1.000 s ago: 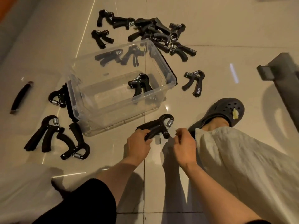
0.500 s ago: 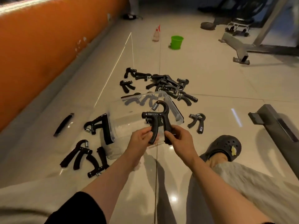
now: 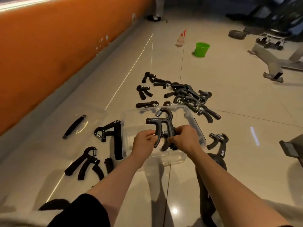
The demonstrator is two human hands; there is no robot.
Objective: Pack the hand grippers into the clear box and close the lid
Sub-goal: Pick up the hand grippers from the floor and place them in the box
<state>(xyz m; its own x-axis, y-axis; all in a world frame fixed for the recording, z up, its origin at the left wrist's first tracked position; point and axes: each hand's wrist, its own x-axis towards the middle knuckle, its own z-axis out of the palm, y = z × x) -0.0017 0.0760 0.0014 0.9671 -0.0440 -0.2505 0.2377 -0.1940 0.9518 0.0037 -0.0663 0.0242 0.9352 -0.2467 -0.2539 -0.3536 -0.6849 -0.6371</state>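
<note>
Your left hand (image 3: 145, 141) and right hand (image 3: 183, 139) grip 1 hand gripper (image 3: 161, 125); lower it flat into the clear box (image 3: 193, 122).

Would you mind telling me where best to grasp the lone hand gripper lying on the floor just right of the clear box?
Probably by its two handles, from above. That hand gripper lies flat and apart from the clear box, spring end away from the person, handles curving back toward them, so fingers could close around both.

an orange wall (image 3: 49, 51) runs along the left of a glossy pale tiled floor (image 3: 229, 99) that mirrors ceiling light. far off stand a green bucket (image 3: 202, 49), a spray bottle (image 3: 181, 39) and grey gym equipment (image 3: 275, 63).
</note>
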